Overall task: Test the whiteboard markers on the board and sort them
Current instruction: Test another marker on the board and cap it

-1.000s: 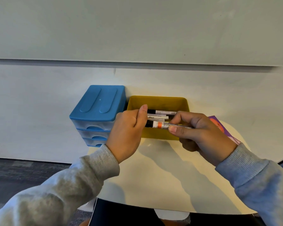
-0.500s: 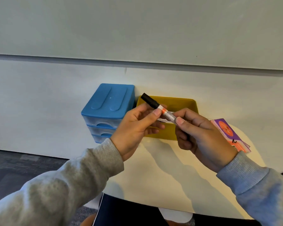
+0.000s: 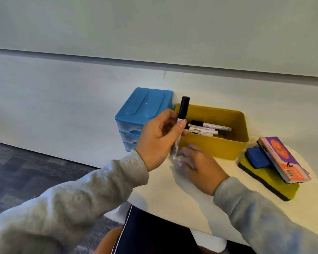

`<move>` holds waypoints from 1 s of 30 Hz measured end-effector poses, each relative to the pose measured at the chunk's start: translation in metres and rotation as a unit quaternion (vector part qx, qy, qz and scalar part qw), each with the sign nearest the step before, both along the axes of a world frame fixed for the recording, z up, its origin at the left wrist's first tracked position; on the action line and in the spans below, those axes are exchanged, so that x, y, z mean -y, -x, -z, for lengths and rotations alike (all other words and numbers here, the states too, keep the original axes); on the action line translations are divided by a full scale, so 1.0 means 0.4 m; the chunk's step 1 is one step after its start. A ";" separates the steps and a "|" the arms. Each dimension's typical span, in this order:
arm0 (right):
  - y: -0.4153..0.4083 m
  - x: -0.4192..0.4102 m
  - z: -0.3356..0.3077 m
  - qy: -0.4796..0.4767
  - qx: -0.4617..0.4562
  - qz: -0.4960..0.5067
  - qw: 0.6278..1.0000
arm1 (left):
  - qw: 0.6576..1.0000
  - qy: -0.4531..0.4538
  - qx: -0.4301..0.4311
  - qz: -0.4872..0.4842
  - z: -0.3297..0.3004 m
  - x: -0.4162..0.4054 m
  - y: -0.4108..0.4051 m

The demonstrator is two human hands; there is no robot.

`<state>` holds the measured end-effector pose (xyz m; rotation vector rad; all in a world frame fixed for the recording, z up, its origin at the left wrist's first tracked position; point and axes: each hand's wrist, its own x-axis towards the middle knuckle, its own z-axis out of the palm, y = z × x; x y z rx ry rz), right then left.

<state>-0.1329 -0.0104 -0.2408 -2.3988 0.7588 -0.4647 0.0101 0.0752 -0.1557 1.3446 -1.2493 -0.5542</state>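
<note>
Black-capped marker (image 3: 182, 114) stands upright, pinched in the left hand (image 3: 160, 138) beside the yellow bin (image 3: 212, 146). Right hand (image 3: 198, 165) blurred near the marker's lower end; grip unclear. Pale table (image 3: 173, 191), whiteboard (image 3: 154, 28) above.

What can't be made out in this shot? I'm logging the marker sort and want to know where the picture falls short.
Head view only:
- Right hand: motion-blurred, so what its fingers are doing cannot be told.
- Lower barrel of the marker gripped by the left hand: blurred; label unreadable.
- Markers in the yellow bin: partly hidden by its front wall and the left hand; count unclear.
- Blue drawer unit: drawers closed, contents hidden.
- Whiteboard: cut off by the top edge.
</note>
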 end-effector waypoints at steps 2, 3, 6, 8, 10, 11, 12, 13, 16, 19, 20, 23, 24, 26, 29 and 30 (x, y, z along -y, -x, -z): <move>-0.024 0.000 0.050 0.063 -0.036 -0.022 0.997 | 0.997 -0.025 0.069 0.014 0.013 -0.031 -0.029; -0.029 -0.002 0.072 0.088 -0.050 -0.026 0.995 | 0.992 -0.048 0.113 0.034 0.019 -0.048 -0.047; -0.031 -0.008 0.104 0.143 -0.051 -0.009 0.988 | 0.956 -0.164 0.211 0.121 0.033 -0.086 -0.114; -0.031 -0.015 0.109 0.169 -0.052 0.001 0.984 | 0.928 -0.261 0.208 0.163 0.043 -0.099 -0.169; -0.037 -0.018 0.112 0.173 -0.052 0.006 0.983 | 0.892 -0.360 0.197 0.191 0.059 -0.109 -0.235; -0.039 -0.015 0.108 0.172 -0.052 0.012 0.984 | 0.866 -0.406 0.202 0.210 0.061 -0.110 -0.267; -0.041 -0.019 0.111 0.167 -0.055 0.017 0.984 | 0.833 -0.457 0.210 0.228 0.069 -0.118 -0.298; -0.042 -0.021 0.112 0.170 -0.053 0.021 0.984 | 0.796 -0.509 0.224 0.240 0.072 -0.122 -0.327; -0.039 -0.024 0.112 0.182 -0.059 0.021 0.981 | 0.709 -0.633 0.223 0.216 0.084 -0.129 -0.395; -0.040 -0.031 0.112 0.182 -0.059 0.022 0.981 | 0.729 -0.652 0.150 0.145 0.101 -0.134 -0.461; -0.041 -0.033 0.112 0.182 -0.061 0.022 0.981 | 0.745 -0.644 0.123 0.123 0.114 -0.135 -0.480; -0.041 -0.032 0.111 0.183 -0.073 0.024 0.980 | 0.774 -0.626 0.090 0.031 0.205 -0.131 -0.515; -0.040 -0.032 0.111 0.181 -0.071 0.025 0.981 | 0.777 -0.621 0.104 -0.006 0.251 -0.129 -0.523; -0.039 -0.034 0.111 0.178 -0.068 0.024 0.981 | 0.771 -0.610 0.168 -0.079 0.343 -0.128 -0.533; -0.041 -0.036 0.110 0.175 -0.071 0.021 0.982 | 0.775 -0.583 0.189 -0.154 0.442 -0.141 -0.545; -0.042 -0.035 0.110 0.174 -0.073 0.022 0.982 | 0.778 -0.579 0.181 -0.164 0.464 -0.144 -0.554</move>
